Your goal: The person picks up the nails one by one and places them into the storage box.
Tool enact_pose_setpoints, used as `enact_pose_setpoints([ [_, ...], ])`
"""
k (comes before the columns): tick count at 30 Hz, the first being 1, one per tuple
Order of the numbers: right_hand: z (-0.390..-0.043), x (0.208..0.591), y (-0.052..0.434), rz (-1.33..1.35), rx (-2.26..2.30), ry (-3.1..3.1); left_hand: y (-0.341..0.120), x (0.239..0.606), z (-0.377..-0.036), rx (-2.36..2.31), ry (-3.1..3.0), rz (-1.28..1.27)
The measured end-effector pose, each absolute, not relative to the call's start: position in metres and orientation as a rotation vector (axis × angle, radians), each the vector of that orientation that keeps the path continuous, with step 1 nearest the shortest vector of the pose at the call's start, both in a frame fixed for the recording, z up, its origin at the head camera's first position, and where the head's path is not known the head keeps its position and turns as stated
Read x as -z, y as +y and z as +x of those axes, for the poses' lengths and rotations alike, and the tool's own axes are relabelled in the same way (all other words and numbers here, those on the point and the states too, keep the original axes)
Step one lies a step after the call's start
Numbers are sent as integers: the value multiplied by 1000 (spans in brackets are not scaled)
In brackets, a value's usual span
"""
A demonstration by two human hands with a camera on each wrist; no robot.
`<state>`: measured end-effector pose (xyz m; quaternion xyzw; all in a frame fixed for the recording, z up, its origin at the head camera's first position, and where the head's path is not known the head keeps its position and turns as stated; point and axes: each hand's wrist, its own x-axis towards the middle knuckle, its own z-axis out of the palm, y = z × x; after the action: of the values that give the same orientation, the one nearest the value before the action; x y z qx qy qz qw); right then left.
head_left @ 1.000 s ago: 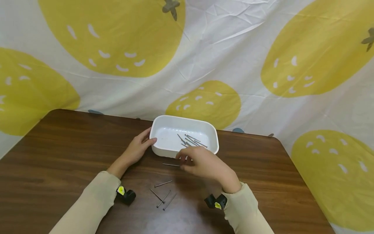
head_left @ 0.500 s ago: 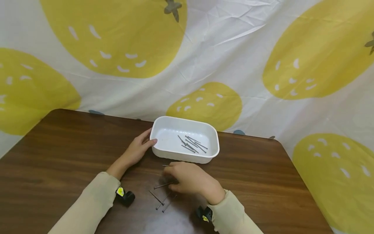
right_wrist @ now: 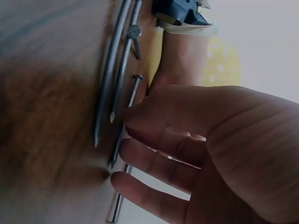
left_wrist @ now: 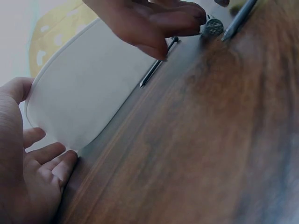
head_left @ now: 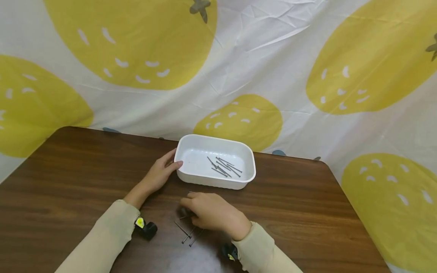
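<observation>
A white tray (head_left: 246,167) stands mid-table with several nails (head_left: 223,167) lying in it. My left hand (head_left: 160,172) cups the tray's left end (left_wrist: 84,93), with the thumb (left_wrist: 18,88) at the rim and the fingers (left_wrist: 51,163) against the wall. My right hand (head_left: 208,212) lies low on the table in front of the tray, over several loose nails (head_left: 187,232). Its fingertips (right_wrist: 128,116) touch the nails (right_wrist: 117,70) with gaps between the fingers, and nothing is pinched. One nail (left_wrist: 159,63) lies just before the tray.
The brown wooden table (head_left: 68,182) has rounded corners and ends near a white cloth with yellow strawberry shapes (head_left: 239,76) hung behind it. Black wrist cameras (head_left: 147,228) sit close to the tabletop beside the loose nails.
My right hand has drawn back from the tray's front edge towards me and to the left, down onto the loose nails. The left hand and the tray have stayed put.
</observation>
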<state>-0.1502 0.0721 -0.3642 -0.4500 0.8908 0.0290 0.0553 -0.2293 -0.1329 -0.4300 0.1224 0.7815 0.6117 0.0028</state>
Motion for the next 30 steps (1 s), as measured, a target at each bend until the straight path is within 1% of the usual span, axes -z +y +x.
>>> enact_pose_setpoints([
  [8, -148, 370, 67, -1398, -164, 2762, -130, 427, -230, -1899, 2464, 389],
  [18, -148, 374, 66, -1434, -151, 2781, -133, 429, -230, -1905, 2473, 381],
  [23, -150, 371, 69, -1441, -93, 2741, -134, 430, -229, -1902, 2453, 370],
  [30, -153, 363, 76, -1382, 25, 2726, -133, 431, -230, -1935, 2426, 388],
])
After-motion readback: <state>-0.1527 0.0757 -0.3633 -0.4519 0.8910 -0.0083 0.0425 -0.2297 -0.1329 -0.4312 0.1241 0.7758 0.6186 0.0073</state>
